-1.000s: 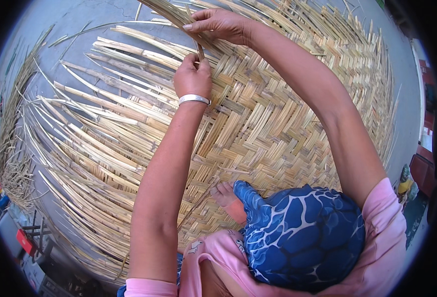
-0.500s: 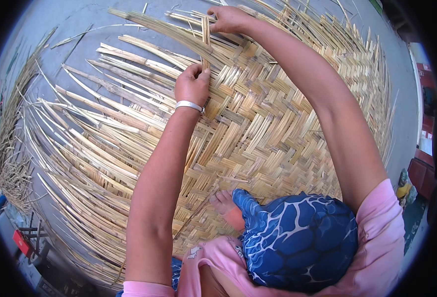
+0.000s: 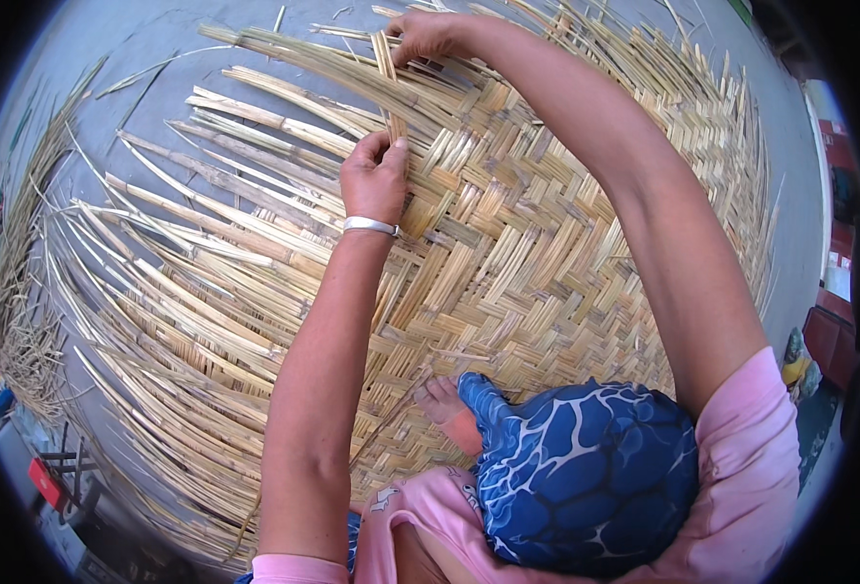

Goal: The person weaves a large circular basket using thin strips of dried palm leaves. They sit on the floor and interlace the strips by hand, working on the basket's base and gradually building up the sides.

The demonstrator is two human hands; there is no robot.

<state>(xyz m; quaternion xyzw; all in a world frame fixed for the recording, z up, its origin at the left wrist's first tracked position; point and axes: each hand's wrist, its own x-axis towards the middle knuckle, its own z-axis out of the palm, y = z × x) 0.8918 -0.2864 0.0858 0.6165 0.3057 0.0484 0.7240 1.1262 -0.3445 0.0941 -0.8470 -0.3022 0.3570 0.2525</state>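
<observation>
Split reed strips are woven into a broad mat (image 3: 508, 234) in a slanting pattern, with long loose ends (image 3: 245, 175) fanning out to the left. My left hand (image 3: 375, 180), a silver band at its wrist, is closed at the weave's far left edge, pinching the near end of a short group of reed strips (image 3: 385, 58) that crosses over the long ones. Beyond it, my right hand (image 3: 424, 37) reaches in from the right with fingers curled on the far part of these strips. Its fingertips are partly hidden.
My bare foot (image 3: 447, 411) rests on the mat, below a knee in blue patterned cloth (image 3: 585, 477). A heap of loose stalks (image 3: 31, 341) lies on the grey floor (image 3: 138, 58) at the left. Red items (image 3: 829, 336) stand at the right rim.
My right hand has shifted left and slightly down, and the upper part of the crossing strips has tilted left with it. The left hand has moved only slightly.
</observation>
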